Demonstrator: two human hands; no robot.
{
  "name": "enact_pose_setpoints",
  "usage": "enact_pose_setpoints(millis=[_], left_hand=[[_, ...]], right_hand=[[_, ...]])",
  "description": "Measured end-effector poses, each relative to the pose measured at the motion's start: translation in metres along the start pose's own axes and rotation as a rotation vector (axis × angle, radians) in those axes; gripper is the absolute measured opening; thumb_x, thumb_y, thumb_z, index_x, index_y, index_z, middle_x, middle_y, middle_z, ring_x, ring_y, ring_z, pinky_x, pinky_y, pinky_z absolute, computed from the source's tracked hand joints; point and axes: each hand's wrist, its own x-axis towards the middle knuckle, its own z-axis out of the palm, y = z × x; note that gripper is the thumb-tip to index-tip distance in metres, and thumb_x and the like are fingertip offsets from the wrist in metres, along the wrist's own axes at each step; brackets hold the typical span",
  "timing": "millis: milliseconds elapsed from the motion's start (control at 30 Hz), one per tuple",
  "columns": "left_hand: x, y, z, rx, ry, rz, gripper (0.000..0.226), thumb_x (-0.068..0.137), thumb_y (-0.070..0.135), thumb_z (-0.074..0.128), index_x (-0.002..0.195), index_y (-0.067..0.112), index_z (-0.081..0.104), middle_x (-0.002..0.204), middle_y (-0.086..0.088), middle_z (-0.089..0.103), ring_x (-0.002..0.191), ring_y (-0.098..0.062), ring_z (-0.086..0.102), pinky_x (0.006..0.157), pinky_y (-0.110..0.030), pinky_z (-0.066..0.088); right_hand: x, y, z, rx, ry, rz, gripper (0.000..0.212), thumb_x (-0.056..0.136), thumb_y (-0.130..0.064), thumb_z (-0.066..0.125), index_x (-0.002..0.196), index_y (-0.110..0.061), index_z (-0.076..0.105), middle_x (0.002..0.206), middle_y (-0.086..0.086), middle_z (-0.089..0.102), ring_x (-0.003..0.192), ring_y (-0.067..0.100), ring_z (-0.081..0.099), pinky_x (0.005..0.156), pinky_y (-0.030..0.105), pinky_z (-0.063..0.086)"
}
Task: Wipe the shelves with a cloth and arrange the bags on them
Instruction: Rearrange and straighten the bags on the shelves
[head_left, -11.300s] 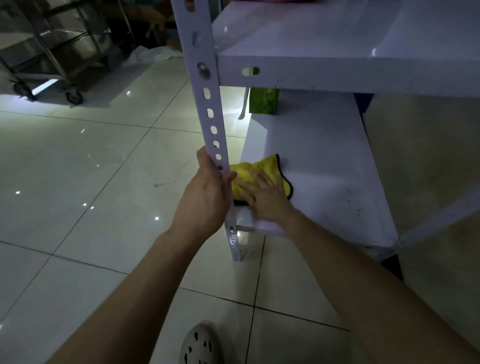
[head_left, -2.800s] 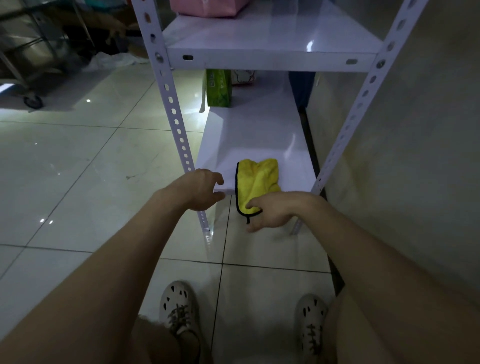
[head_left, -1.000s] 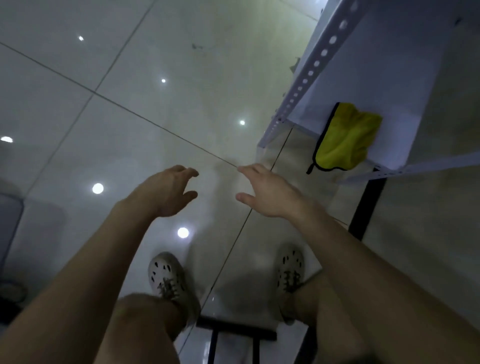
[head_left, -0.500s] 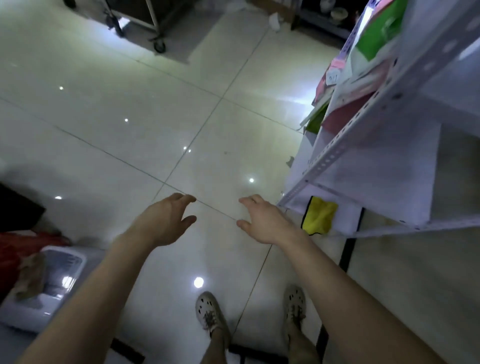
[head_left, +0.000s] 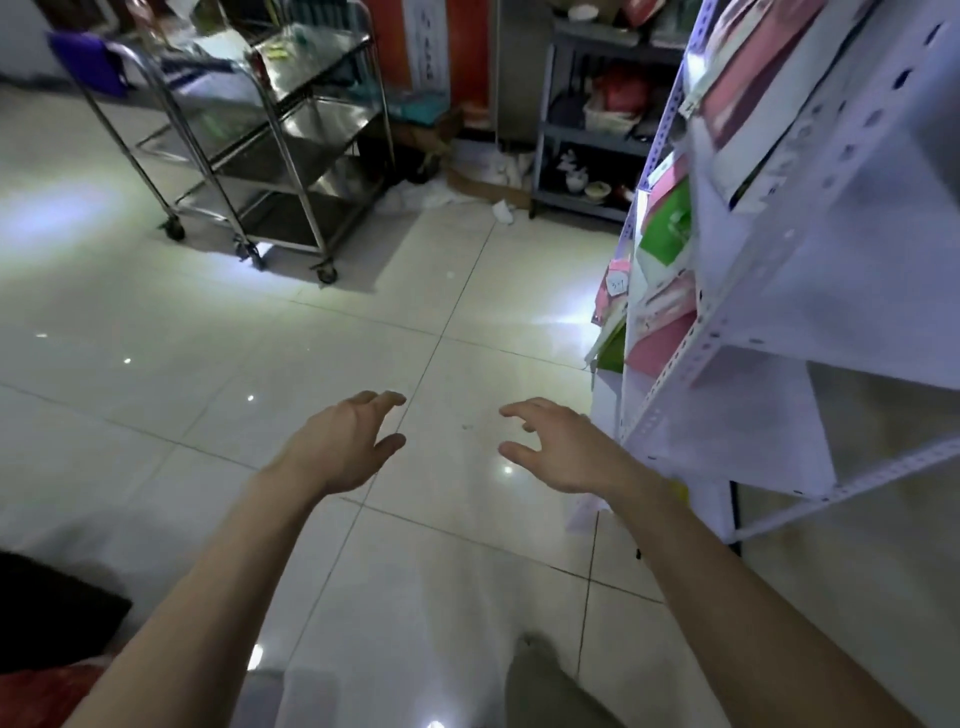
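A white metal shelf unit (head_left: 810, 291) with perforated posts stands on my right. Pink, green and white bags (head_left: 665, 270) stand on its far shelves. My left hand (head_left: 343, 447) and my right hand (head_left: 566, 447) hover over the tiled floor, both empty with fingers spread. My right hand is just left of the shelf's front post. Only a sliver of the yellow cloth (head_left: 678, 488) shows on the lowest shelf, behind my right forearm.
A steel trolley on wheels (head_left: 280, 156) stands at the back left. A grey rack (head_left: 592, 119) with bowls and baskets is at the back wall. A dark object (head_left: 47, 613) and something red (head_left: 47, 696) lie at the lower left.
The view has lifted from the lowest shelf to the room. Both hands came off the cloth and post and stay empty; the cloth stays on the lowest shelf.
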Motion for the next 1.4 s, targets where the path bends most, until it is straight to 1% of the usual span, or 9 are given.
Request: enact_pose_setpoints(millis=[200, 400, 533, 800, 900, 1000, 1100, 1233, 1400], left_hand=[[0.089, -0.029, -0.035, 0.033, 0.008, 0.145, 0.058, 0.107, 0.048, 0.058, 0.16, 0.027, 0.043, 0.154, -0.003, 0.057, 0.129, -0.027, 0.066, 0.104, -0.045, 0.055], [0.203, -0.089, -0.078, 0.094, -0.01, 0.212, 0.056, 0.107, 0.048, 0.059, 0.158, 0.028, 0.045, 0.154, 0.0, 0.058, 0.13, -0.023, 0.065, 0.105, -0.042, 0.054], [0.271, -0.119, -0.116, 0.085, -0.028, 0.254, 0.057, 0.106, 0.046, 0.062, 0.158, 0.027, 0.048, 0.154, 0.0, 0.059, 0.132, -0.02, 0.064, 0.11, -0.041, 0.052], [0.425, -0.144, -0.173, 0.11, 0.001, 0.435, 0.057, 0.105, 0.05, 0.062, 0.157, 0.028, 0.048, 0.152, 0.0, 0.06, 0.127, -0.022, 0.066, 0.107, -0.043, 0.055], [0.493, -0.139, -0.188, 0.128, -0.018, 0.538, 0.057, 0.105, 0.051, 0.061, 0.157, 0.03, 0.047, 0.153, 0.002, 0.059, 0.128, -0.021, 0.065, 0.108, -0.043, 0.054], [0.552, -0.13, -0.201, 0.133, -0.047, 0.653, 0.057, 0.106, 0.05, 0.061, 0.157, 0.03, 0.047, 0.153, 0.002, 0.059, 0.131, -0.02, 0.063, 0.11, -0.041, 0.052], [0.596, -0.113, -0.223, 0.084, -0.133, 0.767, 0.056, 0.106, 0.048, 0.061, 0.157, 0.029, 0.049, 0.154, 0.003, 0.057, 0.134, -0.018, 0.06, 0.113, -0.04, 0.049], [0.652, -0.075, -0.245, 0.115, -0.156, 0.916, 0.054, 0.106, 0.045, 0.063, 0.156, 0.028, 0.051, 0.155, 0.001, 0.057, 0.135, -0.021, 0.059, 0.113, -0.043, 0.048], [0.683, -0.011, -0.253, 0.152, -0.184, 1.103, 0.052, 0.105, 0.046, 0.065, 0.153, 0.032, 0.053, 0.153, 0.006, 0.059, 0.132, -0.019, 0.061, 0.111, -0.041, 0.051]], right_hand=[[0.061, 0.005, -0.033, -0.016, 0.056, 0.093, 0.062, 0.103, -0.056, 0.058, 0.159, -0.033, 0.042, 0.162, -0.007, 0.042, 0.14, 0.014, 0.053, 0.11, 0.033, 0.045], [0.175, 0.006, -0.053, 0.058, 0.113, 0.186, 0.063, 0.103, -0.054, 0.06, 0.159, -0.031, 0.042, 0.163, -0.005, 0.043, 0.142, 0.016, 0.052, 0.115, 0.038, 0.044], [0.239, -0.006, -0.07, 0.054, 0.101, 0.23, 0.064, 0.104, -0.053, 0.06, 0.16, -0.03, 0.041, 0.161, 0.0, 0.046, 0.139, 0.02, 0.054, 0.114, 0.04, 0.046], [0.331, -0.01, -0.134, 0.02, 0.229, 0.379, 0.063, 0.104, -0.053, 0.06, 0.159, -0.03, 0.041, 0.158, 0.0, 0.049, 0.138, 0.019, 0.055, 0.109, 0.037, 0.048], [0.356, -0.004, -0.155, 0.049, 0.303, 0.468, 0.065, 0.103, -0.053, 0.062, 0.16, -0.031, 0.041, 0.161, 0.001, 0.048, 0.138, 0.021, 0.056, 0.112, 0.041, 0.047], [0.376, -0.005, -0.167, 0.05, 0.389, 0.567, 0.065, 0.103, -0.051, 0.061, 0.161, -0.03, 0.041, 0.164, 0.003, 0.045, 0.138, 0.023, 0.056, 0.112, 0.037, 0.046], [0.388, -0.019, -0.177, 0.087, 0.46, 0.667, 0.063, 0.104, -0.048, 0.064, 0.158, -0.024, 0.046, 0.16, 0.003, 0.05, 0.135, 0.023, 0.058, 0.099, 0.03, 0.046], [0.397, -0.032, -0.194, 0.116, 0.628, 0.796, 0.052, 0.101, -0.045, 0.067, 0.147, -0.025, 0.057, 0.144, 0.006, 0.063, 0.116, 0.024, 0.065, 0.083, 0.028, 0.04], [0.382, -0.028, -0.214, 0.113, 0.724, 0.979, 0.061, 0.103, -0.048, 0.064, 0.158, -0.027, 0.046, 0.156, 0.004, 0.053, 0.132, 0.024, 0.059, 0.1, 0.031, 0.044]])
